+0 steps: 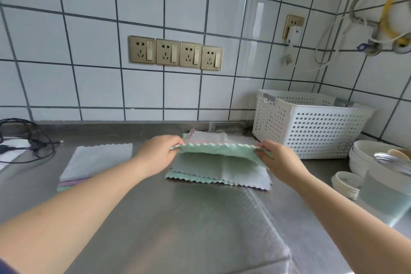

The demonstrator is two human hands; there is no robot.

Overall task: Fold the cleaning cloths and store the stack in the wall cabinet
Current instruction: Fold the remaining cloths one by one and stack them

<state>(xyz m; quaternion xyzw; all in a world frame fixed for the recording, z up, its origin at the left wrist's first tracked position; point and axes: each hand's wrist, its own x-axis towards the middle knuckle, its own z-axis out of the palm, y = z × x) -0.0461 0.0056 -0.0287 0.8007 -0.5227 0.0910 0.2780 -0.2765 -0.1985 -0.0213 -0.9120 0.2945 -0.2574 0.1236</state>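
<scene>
Green cloth (219, 158): on the steel counter (169, 218), just left of and in front of the white basket (311, 131). Far edge lifted and held level above the near half; near scalloped edge flat on the counter. Grey inner face visible under the lifted flap.

Left hand (158, 154): at the left corner of the lifted edge, left of the basket. Fingers curled, corner pinched between thumb and fingertips.

Right hand (275, 159): at the right corner of the lifted edge, directly in front of the basket. Fingers curled, corner pinched in the same manner.

Unfolded cloths (206, 137): flat on the counter behind the green cloth, just left of the basket, near the wall. Pink and grey layers visible; exact count cannot be told.

Folded stack (95, 160): well left of the basket, beyond the left hand. Grey cloth on top; purple and green edges showing at the near side beneath.

Black cables (26, 138): far left of the basket, at the counter edge near the wall.

Four sockets (175, 53): in a row on the tiled wall, above and left of the basket.

White bowls (364, 153) and small dishes (344, 181): stacked to the right of and in front of the basket, beside a clear container (387, 189).
</scene>
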